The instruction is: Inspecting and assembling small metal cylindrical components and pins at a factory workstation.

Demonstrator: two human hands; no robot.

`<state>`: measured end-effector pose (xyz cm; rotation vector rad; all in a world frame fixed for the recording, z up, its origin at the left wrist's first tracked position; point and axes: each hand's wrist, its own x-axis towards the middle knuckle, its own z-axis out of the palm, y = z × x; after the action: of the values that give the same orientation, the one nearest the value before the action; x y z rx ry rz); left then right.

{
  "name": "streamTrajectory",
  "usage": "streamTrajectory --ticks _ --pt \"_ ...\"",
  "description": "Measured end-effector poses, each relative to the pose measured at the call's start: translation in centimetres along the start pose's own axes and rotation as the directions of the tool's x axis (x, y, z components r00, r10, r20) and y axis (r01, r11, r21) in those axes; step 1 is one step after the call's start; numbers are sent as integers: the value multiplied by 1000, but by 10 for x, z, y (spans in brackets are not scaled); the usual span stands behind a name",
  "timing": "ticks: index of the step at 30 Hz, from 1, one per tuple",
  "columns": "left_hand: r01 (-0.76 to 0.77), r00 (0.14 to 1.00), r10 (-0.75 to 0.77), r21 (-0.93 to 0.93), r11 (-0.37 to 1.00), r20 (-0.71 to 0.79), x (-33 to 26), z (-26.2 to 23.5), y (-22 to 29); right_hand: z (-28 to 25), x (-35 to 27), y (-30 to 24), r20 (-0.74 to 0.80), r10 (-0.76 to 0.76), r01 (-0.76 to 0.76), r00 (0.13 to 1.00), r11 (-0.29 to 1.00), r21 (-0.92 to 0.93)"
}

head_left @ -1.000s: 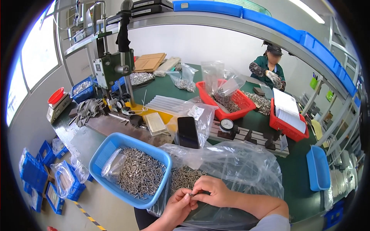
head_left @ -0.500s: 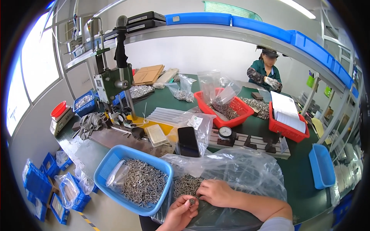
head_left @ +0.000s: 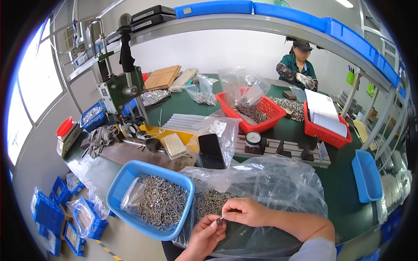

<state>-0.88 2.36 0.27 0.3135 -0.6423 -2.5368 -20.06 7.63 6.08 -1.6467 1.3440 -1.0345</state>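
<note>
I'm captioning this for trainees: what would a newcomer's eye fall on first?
Probably the blue basket heaped with small metal pins, left of the person's hands. Beyond it, at left, stands a dark green press. A red basket with clear bags sits farther back, near mid-picture.

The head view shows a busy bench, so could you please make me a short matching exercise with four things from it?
Column one:
1. Left hand
2. Phone
3. Dial gauge
4. Large light-blue basket

Column two:
A. Round and white-faced
B. Heaped with loose metal pieces
C. Gripping a small dark piece
D. Rectangular, with a black screen

Right pairs: 1-C, 2-D, 3-A, 4-B.
</note>
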Motion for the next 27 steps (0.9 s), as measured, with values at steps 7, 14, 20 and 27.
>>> streamTrajectory --ticks 7,14,20,27 --pt "-14 999 14 4 1000 -52 -7 5 -1 6 -2 3 29 -51 53 998 997 -58" --pt "-9 999 9 21 1000 -40 5 2 1 -3 4 3 -21 35 -35 999 999 16" --pt "-27 1000 27 24 999 -4 12 -1 3 -6 8 2 38 174 -178 984 970 166" --pt "-16 1000 17 51 999 -12 5 -3 -2 2 3 2 35 158 -161 987 977 142"
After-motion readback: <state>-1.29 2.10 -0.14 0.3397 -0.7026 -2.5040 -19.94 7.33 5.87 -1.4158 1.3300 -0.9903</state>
